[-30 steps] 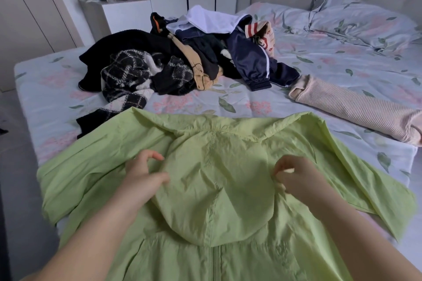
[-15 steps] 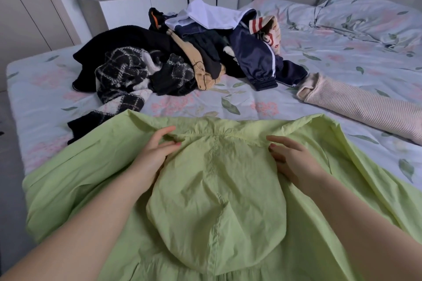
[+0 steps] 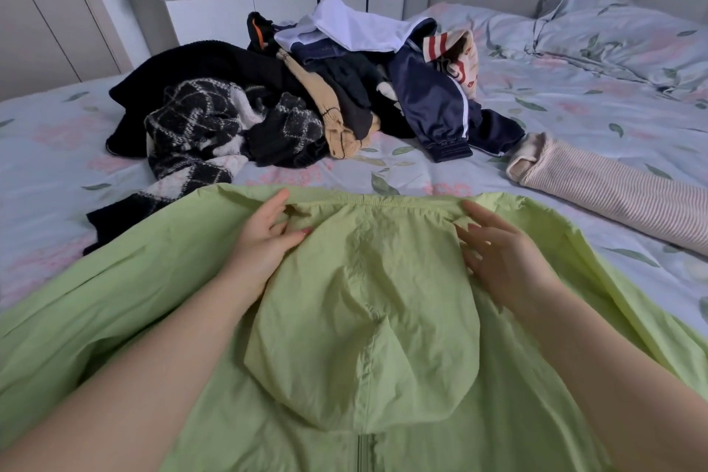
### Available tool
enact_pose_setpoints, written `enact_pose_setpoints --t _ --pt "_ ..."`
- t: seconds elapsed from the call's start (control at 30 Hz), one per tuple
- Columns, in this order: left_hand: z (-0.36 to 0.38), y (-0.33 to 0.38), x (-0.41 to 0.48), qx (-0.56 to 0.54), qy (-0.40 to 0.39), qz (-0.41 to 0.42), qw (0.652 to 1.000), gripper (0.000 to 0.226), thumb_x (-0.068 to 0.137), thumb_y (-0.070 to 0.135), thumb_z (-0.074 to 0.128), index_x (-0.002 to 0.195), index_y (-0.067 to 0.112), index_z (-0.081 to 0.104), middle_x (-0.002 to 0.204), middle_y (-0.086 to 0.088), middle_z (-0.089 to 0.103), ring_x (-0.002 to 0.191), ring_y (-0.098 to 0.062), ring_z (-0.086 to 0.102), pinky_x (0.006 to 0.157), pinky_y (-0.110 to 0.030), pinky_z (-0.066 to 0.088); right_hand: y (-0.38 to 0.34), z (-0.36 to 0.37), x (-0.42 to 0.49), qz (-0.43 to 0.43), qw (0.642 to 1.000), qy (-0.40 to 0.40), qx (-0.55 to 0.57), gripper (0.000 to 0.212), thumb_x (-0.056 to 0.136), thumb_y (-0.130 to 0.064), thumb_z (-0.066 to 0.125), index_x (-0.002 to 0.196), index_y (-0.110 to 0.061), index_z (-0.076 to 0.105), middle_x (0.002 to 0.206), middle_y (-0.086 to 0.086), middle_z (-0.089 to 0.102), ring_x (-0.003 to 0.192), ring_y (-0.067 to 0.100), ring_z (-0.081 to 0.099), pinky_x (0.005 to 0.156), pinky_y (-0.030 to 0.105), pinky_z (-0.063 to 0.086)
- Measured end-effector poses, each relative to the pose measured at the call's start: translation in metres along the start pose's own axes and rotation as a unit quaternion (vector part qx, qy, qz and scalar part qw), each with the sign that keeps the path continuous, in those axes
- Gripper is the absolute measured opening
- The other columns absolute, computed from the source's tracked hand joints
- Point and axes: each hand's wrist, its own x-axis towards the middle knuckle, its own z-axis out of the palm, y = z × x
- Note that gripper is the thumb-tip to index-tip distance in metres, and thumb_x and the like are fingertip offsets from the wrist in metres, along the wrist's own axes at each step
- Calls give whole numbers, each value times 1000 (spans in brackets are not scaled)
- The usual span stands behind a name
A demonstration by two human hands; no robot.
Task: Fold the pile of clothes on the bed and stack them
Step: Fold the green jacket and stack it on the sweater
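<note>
Sliding collarward, left hand [image 3: 264, 241] and right hand [image 3: 498, 257] lie flat, gripping nothing; limp, light green jacket [image 3: 367, 299] probably lifts best by its shoulders.

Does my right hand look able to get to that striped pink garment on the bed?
Probably yes: the right hand lies open on the green jacket, and nothing stands between it and the striped pink garment.

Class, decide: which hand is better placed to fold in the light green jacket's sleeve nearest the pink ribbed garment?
Likely right. The right hand lies flat on that side of the light green hooded jacket; the left hand would have to cross the hood.
</note>
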Motion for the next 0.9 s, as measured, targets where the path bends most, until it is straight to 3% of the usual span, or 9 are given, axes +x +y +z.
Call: enact_pose_setpoints --t 0.07,0.2,0.33,0.4,0.47,0.53,0.6,0.67,0.9 --pt "7 -5 11 19 7 15 1000 82 83 -4 71 151 22 35 156 -10 35 137 -13 38 104 -23 33 1 2 7 3 1000 -10 -4 43 93 -2 48 128 -24 58 104 -1 76 96 13 73 81 28 52" --pt "16 -20 26 75 32 34 996 90 80 1 75 152 30 30 153 5 39 134 -5 38 96 -14 34 11 6 23 19 1000 -3 2 53 93 1 52 141 -21 50 124 7 67 112 22 67 100 37 49" --pt "15 -14 30 122 9 32 992 93 80 -4 69 153 33 26 151 -3 43 132 -13 47 112 -34 37 8 14 29 8 992 18 -128 50 92 -5 60 136 -29 52 120 2 67 102 18 69 92 33 53" --pt "18 -2 27 209 40 47 976 87 80 0 66 152 32 29 151 -9 35 131 -22 47 113 -38 36 7 20 32 -45 938 91 -332 47 90 -7 61 134 -22 55 125 9 62 107 24 64 93 33 50" --pt "30 10 18 393 99 88 910 73 84 20 66 148 33 33 154 -13 16 137 -34 29 115 -42 27 6 30 29 -159 846 150 -486 45 88 -9 59 133 -14 56 136 15 49 121 32 52 106 37 40" --pt "47 19 7 512 107 147 840 57 94 49 48 147 38 32 161 -6 0 146 -36 7 117 -59 6 10 45 22 -261 772 107 -570 48 92 -19 58 139 -12 51 151 15 34 137 35 35 115 43 28" --pt "66 19 -4 568 83 195 795 59 96 63 14 150 42 23 163 0 -14 149 -31 -14 107 -61 -17 22 60 15 -295 697 6 -654 54 99 -36 45 151 -22 36 163 1 17 150 27 14 121 52 14" --pt "80 8 -13 599 44 209 772 62 94 64 -2 151 45 13 163 3 -18 148 -27 -22 105 -60 -22 41 67 13 -260 671 -52 -692 55 103 -44 28 156 -32 20 165 -10 3 152 19 1 120 53 5" --pt "82 -36 -16 623 -34 123 772 63 93 67 13 152 49 7 165 12 0 152 -27 0 113 -64 10 80 59 19 -202 627 -55 -751 56 102 -47 20 156 -38 8 165 -13 -1 152 15 0 120 49 6"
